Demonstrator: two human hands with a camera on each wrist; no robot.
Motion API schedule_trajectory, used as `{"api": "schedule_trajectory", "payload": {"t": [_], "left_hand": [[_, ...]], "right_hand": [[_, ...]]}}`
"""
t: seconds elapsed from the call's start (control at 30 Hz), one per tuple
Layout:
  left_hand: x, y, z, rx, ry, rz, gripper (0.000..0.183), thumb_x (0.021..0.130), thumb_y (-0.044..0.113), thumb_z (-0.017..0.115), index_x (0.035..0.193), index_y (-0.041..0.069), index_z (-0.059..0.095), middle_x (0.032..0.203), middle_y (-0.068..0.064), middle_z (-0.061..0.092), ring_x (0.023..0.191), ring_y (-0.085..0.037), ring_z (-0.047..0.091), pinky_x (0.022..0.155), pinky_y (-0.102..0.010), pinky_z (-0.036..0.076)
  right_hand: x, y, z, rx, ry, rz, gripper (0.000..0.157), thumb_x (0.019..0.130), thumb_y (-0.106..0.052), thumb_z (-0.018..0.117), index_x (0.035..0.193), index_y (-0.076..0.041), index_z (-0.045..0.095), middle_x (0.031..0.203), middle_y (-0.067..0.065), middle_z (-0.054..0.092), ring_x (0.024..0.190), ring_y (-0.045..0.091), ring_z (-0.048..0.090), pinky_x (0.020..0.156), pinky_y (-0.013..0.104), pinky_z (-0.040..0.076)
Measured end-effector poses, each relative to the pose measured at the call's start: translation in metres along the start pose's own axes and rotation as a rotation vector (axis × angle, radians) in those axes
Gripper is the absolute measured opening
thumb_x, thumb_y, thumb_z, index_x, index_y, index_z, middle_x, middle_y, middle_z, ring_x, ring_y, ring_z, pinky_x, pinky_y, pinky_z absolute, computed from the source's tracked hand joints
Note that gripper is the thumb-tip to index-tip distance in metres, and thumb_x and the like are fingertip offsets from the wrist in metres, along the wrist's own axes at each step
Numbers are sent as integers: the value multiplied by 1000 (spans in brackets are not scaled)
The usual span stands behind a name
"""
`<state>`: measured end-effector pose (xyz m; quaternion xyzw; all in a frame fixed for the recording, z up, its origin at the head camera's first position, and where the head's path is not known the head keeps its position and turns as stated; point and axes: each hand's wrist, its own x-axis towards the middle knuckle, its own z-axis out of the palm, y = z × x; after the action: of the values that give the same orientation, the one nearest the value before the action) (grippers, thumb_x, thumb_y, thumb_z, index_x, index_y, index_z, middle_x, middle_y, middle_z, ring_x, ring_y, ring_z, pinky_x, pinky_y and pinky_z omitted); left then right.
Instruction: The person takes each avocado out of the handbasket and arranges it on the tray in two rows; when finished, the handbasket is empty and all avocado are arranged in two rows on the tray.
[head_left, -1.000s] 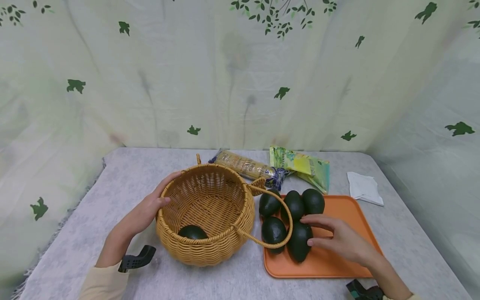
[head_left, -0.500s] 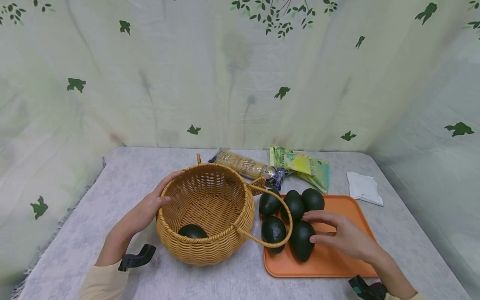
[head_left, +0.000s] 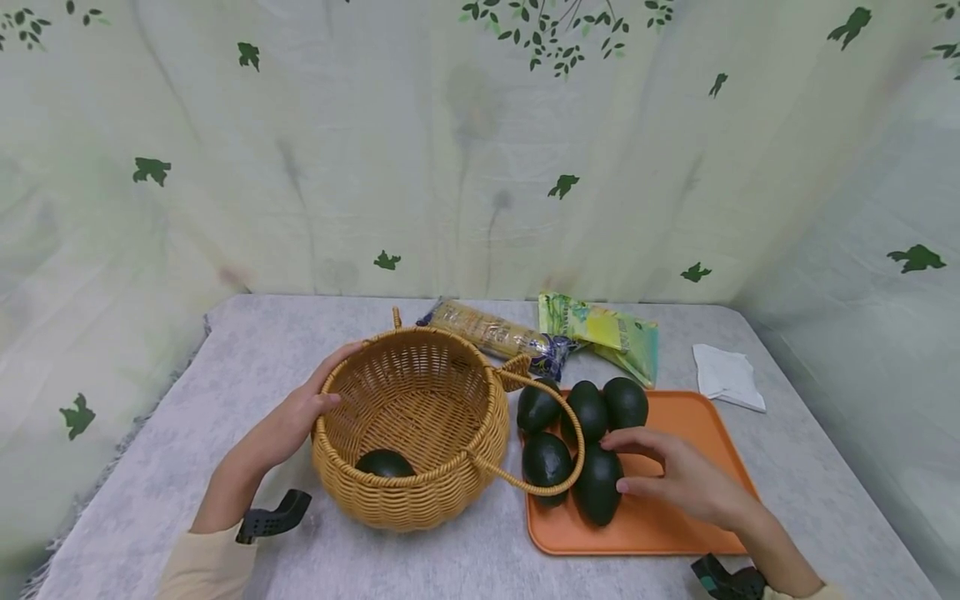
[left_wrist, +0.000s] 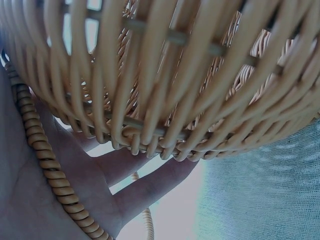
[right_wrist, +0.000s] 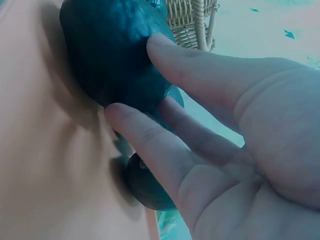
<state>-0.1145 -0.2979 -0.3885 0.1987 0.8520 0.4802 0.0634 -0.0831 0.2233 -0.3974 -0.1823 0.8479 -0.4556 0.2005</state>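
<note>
A round wicker basket [head_left: 411, 500] stands tilted toward the viewer, one avocado [head_left: 385, 463] lying inside. My left hand [head_left: 296, 417] grips its left side, thumb over the rim and fingers along the outside. In the left wrist view, a wrapped handle [left_wrist: 50, 172] crosses the palm. On the orange tray [head_left: 675, 533], my right hand [head_left: 678, 475] holds the nearest dark avocado [head_left: 597, 492] between thumb and fingers. The right wrist view has the thumb [right_wrist: 165, 52] pressed on its skin. Several more avocados [head_left: 587, 410] lie close by on the tray.
The basket's right handle [head_left: 582, 442] loops out over the tray's left edge and the avocados. Behind lie a clear pack of long yellowish sticks [head_left: 487, 327] and green-yellow packets [head_left: 600, 329]. A white folded tissue [head_left: 727, 375] lies at the right.
The avocado under my right hand shifted slightly right, then back left, the hand moving with it. My left hand and the basket have stayed in place.
</note>
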Motion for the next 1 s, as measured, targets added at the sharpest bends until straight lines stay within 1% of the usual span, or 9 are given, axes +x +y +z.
{"api": "schedule_trajectory", "payload": {"t": [0.2,0.27,0.33,0.5,0.57,0.67,0.8,0.9,1.0], "left_hand": [[-1,-1,0,-5,-1,2,71,101,7,34,164,36,18,169,-12,19,147,-50,29,100,-70,40],[-1,-1,0,-3,0,3,71,101,7,33,164,36,18,169,-12,19,147,-50,29,100,-70,40],[0,-1,-1,-4,-1,4,71,101,7,33,164,36,18,170,-12,19,147,-51,28,100,-70,40],[1,-2,-2,-12,-4,12,71,101,7,33,165,34,17,170,-14,18,146,-53,29,98,-70,43],[1,-2,-2,-11,-4,12,71,101,7,33,165,35,17,170,-14,18,146,-53,29,98,-70,43],[0,-2,-2,-7,-4,8,71,101,7,33,165,35,17,170,-13,18,146,-53,29,98,-69,42],[0,-2,-1,6,2,3,71,102,8,34,165,36,17,170,-12,19,147,-51,28,100,-72,39],[0,-2,0,12,3,2,70,102,8,34,165,36,18,169,-12,19,148,-50,28,101,-72,38],[-1,-2,0,7,2,4,71,101,7,34,165,36,18,169,-12,20,147,-49,28,100,-71,40]], "right_hand": [[-2,-3,-4,-42,0,-15,53,89,-30,81,137,-17,63,139,9,63,134,43,54,101,56,50],[-3,-5,-6,-65,11,-25,54,89,-32,81,137,-17,63,137,7,65,133,42,54,100,53,52],[-4,-8,-9,-62,25,-40,56,88,-32,81,138,-16,62,137,7,65,134,41,53,97,46,55],[-3,-19,-15,0,54,-126,56,90,-26,79,140,-8,60,141,17,59,131,45,51,89,33,59],[1,-26,-17,-16,70,-177,53,91,-24,78,139,-8,61,140,18,58,128,45,54,88,32,59],[11,-36,-18,-85,121,-236,48,91,-22,79,135,-12,64,135,15,63,124,39,60,88,30,58],[26,-51,-19,-150,167,-255,43,94,-25,76,134,-18,66,132,8,67,122,35,64,89,27,58],[37,-62,-19,-178,162,-257,44,95,-29,75,137,-21,64,134,2,67,124,32,64,88,27,57],[49,-72,-18,-180,132,-289,45,95,-29,74,139,-22,63,137,2,65,128,28,62,90,30,57]]}}
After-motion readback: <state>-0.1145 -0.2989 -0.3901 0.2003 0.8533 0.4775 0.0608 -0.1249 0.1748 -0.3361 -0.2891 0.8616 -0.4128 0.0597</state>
